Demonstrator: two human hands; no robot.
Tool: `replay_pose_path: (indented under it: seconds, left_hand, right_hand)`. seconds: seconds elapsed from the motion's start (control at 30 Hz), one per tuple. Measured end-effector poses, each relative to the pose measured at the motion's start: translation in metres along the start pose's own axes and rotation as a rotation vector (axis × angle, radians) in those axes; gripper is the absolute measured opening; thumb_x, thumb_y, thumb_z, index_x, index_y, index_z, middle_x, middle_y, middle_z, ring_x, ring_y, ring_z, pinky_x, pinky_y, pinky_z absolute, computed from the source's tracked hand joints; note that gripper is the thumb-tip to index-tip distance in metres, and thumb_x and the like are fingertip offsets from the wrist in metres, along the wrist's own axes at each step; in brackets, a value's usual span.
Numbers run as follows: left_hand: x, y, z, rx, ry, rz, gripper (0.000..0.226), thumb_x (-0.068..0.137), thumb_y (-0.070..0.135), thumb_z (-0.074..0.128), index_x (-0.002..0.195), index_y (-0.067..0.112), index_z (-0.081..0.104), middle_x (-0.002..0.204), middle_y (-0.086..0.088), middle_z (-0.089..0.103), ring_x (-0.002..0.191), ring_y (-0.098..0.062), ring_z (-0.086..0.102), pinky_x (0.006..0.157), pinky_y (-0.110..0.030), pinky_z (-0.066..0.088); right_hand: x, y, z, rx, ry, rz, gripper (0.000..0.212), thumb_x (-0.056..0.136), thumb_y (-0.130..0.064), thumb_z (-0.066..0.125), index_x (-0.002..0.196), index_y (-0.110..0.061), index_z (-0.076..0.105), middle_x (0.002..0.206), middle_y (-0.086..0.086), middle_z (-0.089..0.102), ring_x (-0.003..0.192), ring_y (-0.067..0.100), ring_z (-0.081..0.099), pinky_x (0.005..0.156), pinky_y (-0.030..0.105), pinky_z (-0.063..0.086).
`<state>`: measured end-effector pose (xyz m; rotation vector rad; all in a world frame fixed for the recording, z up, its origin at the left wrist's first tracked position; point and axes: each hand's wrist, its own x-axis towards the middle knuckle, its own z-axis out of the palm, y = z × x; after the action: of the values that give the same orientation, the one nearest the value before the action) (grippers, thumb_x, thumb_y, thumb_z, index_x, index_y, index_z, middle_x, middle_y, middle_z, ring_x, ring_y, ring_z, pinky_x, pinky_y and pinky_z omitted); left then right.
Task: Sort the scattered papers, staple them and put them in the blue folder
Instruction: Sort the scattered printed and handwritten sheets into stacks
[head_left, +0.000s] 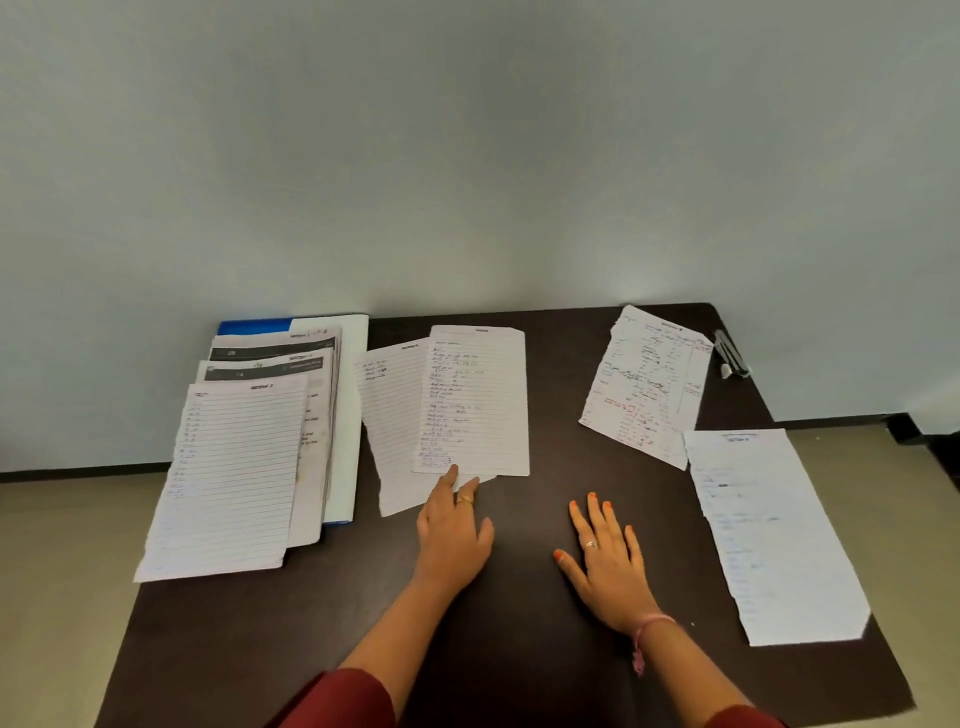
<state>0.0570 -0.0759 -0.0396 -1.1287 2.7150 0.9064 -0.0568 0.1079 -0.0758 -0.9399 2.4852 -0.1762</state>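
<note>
A blue folder (254, 326) lies at the table's back left, mostly covered by a pile of papers (234, 467) with a lined sheet on top. Two lined sheets (475, 400) overlap in the middle. My left hand (452, 530) lies with straight fingers touching their lower edge. My right hand (608, 561) rests flat on the bare dark table (519, 649), fingers spread, holding nothing. A written sheet (647, 384) lies tilted at the back right. Another lined sheet (769, 535) lies at the right edge. A black and silver stapler (730, 353) sits at the back right corner.
A pale wall rises straight behind the table. Beige floor shows on both sides. The pile on the left and the sheet on the right overhang the table's edges a little.
</note>
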Motion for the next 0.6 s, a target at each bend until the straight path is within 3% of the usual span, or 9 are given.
replay_pose_path:
  seconds: [0.17, 0.33, 0.43, 0.6]
  left_hand:
    - [0.027, 0.017, 0.009, 0.134, -0.130, -0.067, 0.075, 0.096, 0.052, 0.036, 0.153, 0.021, -0.003, 0.158, -0.007, -0.019, 0.146, -0.028, -0.015, 0.116, -0.050, -0.002]
    - [0.049, 0.021, 0.009, 0.171, -0.162, -0.181, 0.080, 0.093, 0.064, 0.028, 0.151, 0.025, -0.009, 0.156, -0.008, -0.025, 0.141, -0.041, -0.022, 0.110, -0.064, -0.003]
    - [0.052, 0.020, 0.011, 0.211, -0.214, -0.224, 0.081, 0.091, 0.068, 0.026, 0.151, 0.028, -0.009, 0.156, -0.006, -0.026, 0.140, -0.044, -0.023, 0.107, -0.068, -0.004]
    - [0.033, 0.017, 0.030, 0.302, -0.230, -0.118, 0.082, 0.090, 0.069, 0.025, 0.149, 0.030, -0.018, 0.153, -0.005, -0.033, 0.139, -0.045, -0.025, 0.109, -0.065, -0.003]
  right_hand:
    - [0.001, 0.001, -0.004, 0.007, -0.062, -0.014, 0.091, 0.067, -0.076, -0.009, 0.148, -0.036, -0.015, 0.150, -0.010, -0.031, 0.138, 0.010, -0.029, 0.112, 0.036, -0.015]
    - [0.003, 0.006, -0.007, -0.003, -0.125, -0.038, 0.074, 0.095, -0.061, 0.026, 0.148, -0.033, -0.017, 0.153, -0.007, -0.032, 0.138, 0.013, -0.032, 0.112, 0.039, -0.016]
    - [0.003, 0.006, -0.006, 0.003, -0.138, -0.045, 0.074, 0.096, -0.059, 0.027, 0.148, -0.032, -0.017, 0.152, -0.006, -0.033, 0.138, 0.013, -0.033, 0.112, 0.039, -0.016]
    - [0.005, 0.010, -0.006, 0.013, -0.082, -0.065, 0.076, 0.085, -0.069, 0.018, 0.149, -0.037, -0.008, 0.149, -0.016, -0.030, 0.140, 0.008, -0.027, 0.113, 0.036, -0.011]
